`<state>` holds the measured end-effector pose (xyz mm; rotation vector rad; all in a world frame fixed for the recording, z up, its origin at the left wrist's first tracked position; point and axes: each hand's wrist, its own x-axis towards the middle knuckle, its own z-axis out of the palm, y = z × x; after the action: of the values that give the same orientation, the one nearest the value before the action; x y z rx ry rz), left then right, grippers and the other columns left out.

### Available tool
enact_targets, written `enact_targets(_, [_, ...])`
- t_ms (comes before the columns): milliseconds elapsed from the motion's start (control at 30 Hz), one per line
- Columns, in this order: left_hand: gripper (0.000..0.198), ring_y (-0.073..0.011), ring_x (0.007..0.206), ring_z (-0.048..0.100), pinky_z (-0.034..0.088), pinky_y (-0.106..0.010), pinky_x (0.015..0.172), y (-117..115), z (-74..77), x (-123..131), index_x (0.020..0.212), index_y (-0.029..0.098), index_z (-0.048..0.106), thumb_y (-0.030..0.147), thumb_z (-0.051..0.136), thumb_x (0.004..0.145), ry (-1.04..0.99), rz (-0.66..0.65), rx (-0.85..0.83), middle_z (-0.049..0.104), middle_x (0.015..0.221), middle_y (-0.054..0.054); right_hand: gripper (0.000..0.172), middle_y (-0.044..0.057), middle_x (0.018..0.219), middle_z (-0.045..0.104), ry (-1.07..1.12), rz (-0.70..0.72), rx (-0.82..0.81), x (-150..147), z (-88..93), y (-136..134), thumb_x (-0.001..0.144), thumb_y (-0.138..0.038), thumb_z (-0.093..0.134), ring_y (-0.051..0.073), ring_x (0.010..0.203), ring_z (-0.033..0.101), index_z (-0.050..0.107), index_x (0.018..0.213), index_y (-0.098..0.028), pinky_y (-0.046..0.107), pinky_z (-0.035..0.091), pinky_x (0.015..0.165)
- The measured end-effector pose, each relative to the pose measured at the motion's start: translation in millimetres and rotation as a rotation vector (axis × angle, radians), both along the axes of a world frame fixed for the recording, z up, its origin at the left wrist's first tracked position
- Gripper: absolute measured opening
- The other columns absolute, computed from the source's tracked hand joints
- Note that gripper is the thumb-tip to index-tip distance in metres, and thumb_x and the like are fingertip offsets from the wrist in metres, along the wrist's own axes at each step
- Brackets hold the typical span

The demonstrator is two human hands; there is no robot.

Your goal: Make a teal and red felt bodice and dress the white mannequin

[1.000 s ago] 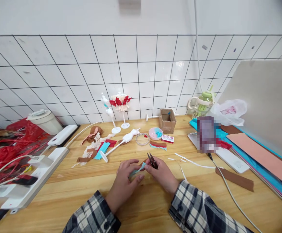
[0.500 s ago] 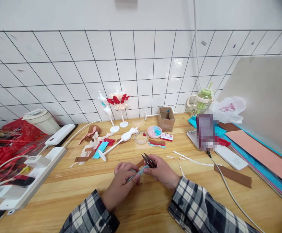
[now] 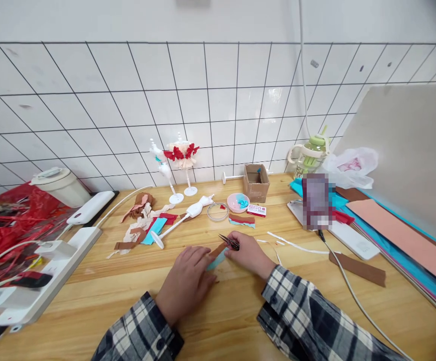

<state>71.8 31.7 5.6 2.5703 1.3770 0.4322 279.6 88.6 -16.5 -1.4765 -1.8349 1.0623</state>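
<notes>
Your right hand (image 3: pixel 248 255) held the dark snips (image 3: pixel 229 242) in its grip, touching the right end of the brown and blue strips (image 3: pixel 217 259). These ran between your hands, near on the worktop (image 3: pixel 90 296). Your left hand (image 3: pixel 186 281) covered their left end; its grip I couldn't tell.

From my station I have the right hand (image 3: pixel 250 254) turned inward, fingers curled and thumb pressed in to make a compact grip. Just left of that grip and slightly nearer me, my left hand (image 3: pixel 186 281) lies back upward, fingers bent and side by side, thumb pointing toward the right; how tightly it pinches, I can't tell. Below both grips, my plaid-sleeved forearms (image 3: pixel 300 311) slant inward, wrists bare.
</notes>
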Motion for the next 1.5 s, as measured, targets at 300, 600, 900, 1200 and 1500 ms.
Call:
enact_targets(300, [0.041,-0.0307,0.127,0.044,0.008,-0.067,0.109,0.3,-5.4,-3.5,0.13,0.028,0.049,0.037,0.051,0.09,0.108,-0.085,-0.091,0.054,0.136,-0.008,0.013,-0.003,0.073,0.061,-0.133,-0.11,0.063,9.7,-1.4,2.3,0.069,-0.017,0.062,0.013,0.067,0.054,0.058,0.081,-0.02,0.024,0.037,0.063])
enact_targets(600, [0.037,-0.0306,0.128,0.043,0.007,-0.069,0.108,-0.9,-4.5,-3.4,0.127,0.031,0.053,0.037,0.051,0.09,0.139,-0.085,-0.061,0.053,0.136,-0.006,0.014,-0.002,0.073,0.063,-0.206,-0.165,0.039,9.0,-2.7,0.7,0.072,-0.017,0.061,0.013,0.067,0.055,0.058,0.085,-0.02,0.023,0.036,0.063])
enact_targets(900, [0.037,-0.0314,0.128,0.043,0.009,-0.071,0.107,-0.4,-1.3,-1.2,0.127,0.031,0.054,0.037,0.05,0.091,0.147,-0.073,-0.093,0.054,0.137,-0.007,0.014,0.001,0.079,0.065,-0.279,-0.155,0.112,10.4,-7.9,1.1,0.076,-0.015,0.059,0.015,0.071,0.057,0.059,0.089,-0.02,0.023,0.035,0.064])
enact_targets(1200, [0.041,-0.0309,0.128,0.043,0.01,-0.067,0.109,1.0,-5.8,-4.6,0.13,0.03,0.052,0.037,0.052,0.089,0.098,-0.09,-0.094,0.054,0.136,-0.008,0.017,0.001,0.084,0.067,-0.357,-0.027,0.125,2.0,3.3,-18.1,0.075,-0.033,0.067,0.017,0.079,0.058,0.062,0.086,-0.021,0.026,0.035,0.067])
enact_targets(1500, [0.055,-0.0284,0.121,0.049,0.035,-0.051,0.105,3.0,-8.5,-13.2,0.138,0.03,0.042,0.035,0.056,0.086,-0.037,0.03,-0.029,0.054,0.135,-0.008,0.009,0.001,0.072,0.063,-0.288,-0.034,0.234,8.8,24.9,-21.4,0.079,-0.021,0.052,0.015,0.068,0.056,0.06,0.074,-0.02,0.024,0.035,0.061])
